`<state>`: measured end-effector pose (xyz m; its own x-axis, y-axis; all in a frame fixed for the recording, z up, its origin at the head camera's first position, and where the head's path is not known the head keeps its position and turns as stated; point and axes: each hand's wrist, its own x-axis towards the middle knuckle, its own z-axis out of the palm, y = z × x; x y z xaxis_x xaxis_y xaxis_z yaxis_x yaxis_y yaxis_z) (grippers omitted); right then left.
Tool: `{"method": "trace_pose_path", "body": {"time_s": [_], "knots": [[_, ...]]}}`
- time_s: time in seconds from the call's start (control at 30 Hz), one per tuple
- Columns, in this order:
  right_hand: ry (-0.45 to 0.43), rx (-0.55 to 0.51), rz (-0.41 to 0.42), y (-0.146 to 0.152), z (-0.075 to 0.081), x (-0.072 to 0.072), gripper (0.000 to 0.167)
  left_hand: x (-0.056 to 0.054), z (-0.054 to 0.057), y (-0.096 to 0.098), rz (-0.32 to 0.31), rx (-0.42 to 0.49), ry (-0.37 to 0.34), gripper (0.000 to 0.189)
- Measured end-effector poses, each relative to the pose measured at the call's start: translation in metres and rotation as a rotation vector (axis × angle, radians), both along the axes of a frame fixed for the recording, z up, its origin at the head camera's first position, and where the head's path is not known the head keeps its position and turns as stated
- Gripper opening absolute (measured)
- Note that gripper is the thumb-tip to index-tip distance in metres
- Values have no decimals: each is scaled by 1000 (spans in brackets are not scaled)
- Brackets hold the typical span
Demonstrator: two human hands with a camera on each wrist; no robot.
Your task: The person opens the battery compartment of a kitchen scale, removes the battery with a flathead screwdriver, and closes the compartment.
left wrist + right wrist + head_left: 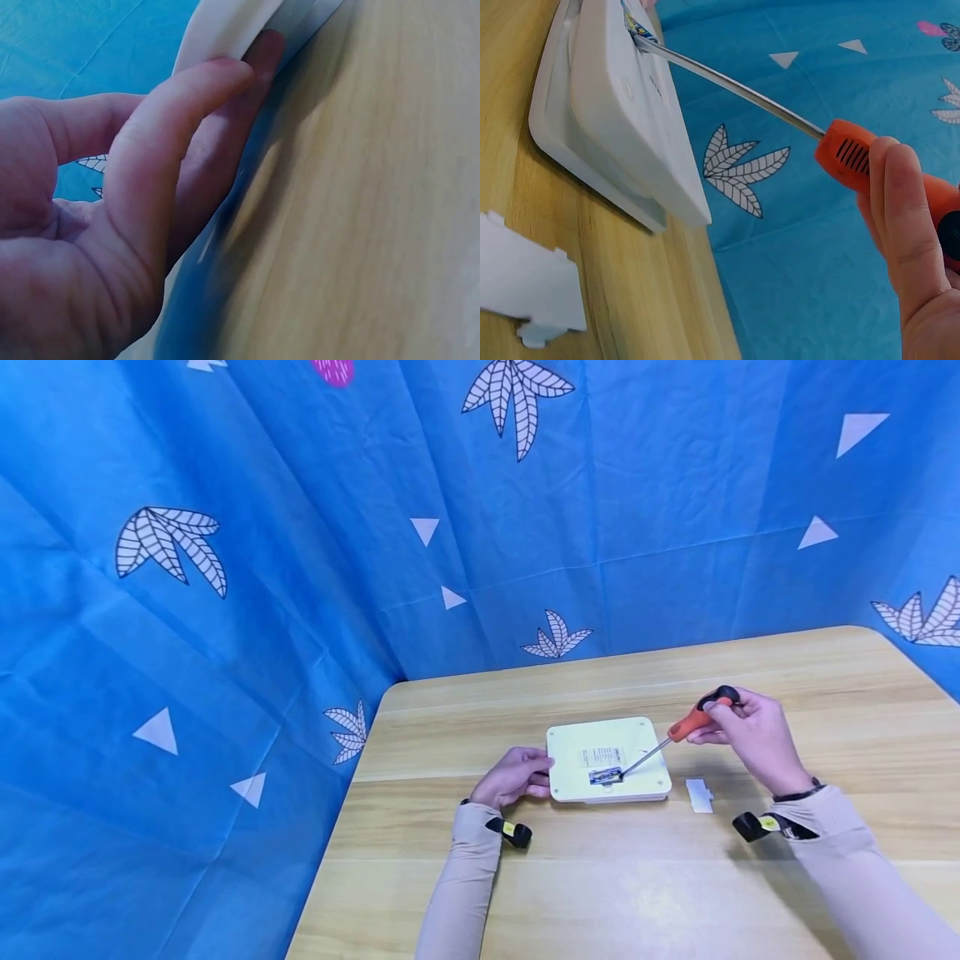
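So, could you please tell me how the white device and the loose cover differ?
The white device is larger and thicker; the loose cover is small and thin. The white device has an open compartment that a screwdriver points into, while the loose cover lies on the table, untouched. Both are white.

Curtained-off workspace, room type unclear: blue leaf-print cloth (660, 468) behind 1 wood-grain table (390, 852).

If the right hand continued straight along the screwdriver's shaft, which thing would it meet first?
Probably the white device, at its small opening, where the screwdriver points. Whether its tip touches anything inside is unclear.
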<state>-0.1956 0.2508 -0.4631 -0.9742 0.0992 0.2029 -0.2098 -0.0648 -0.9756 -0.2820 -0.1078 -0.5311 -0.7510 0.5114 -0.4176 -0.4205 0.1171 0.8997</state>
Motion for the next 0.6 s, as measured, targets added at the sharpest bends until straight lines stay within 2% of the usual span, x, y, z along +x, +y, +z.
{"method": "trace_pose_path", "body": {"time_s": [0.1,0.27,0.33,0.47,0.6], "knots": [[42,105,-8,-5,7,4,11,0,0,0,-5,8,-4,42],[176,423,-10,-24,22,16,10,-1,0,1,-12,17,3,39],[202,465,-3,-28,24,18,12,-1,0,1,-10,17,3,39],[163,409,5,-21,19,13,11,-1,-1,2,-5,9,-1,38],[88,214,53,-4,3,2,14,-1,-1,3,-4,1,-1,38]]}}
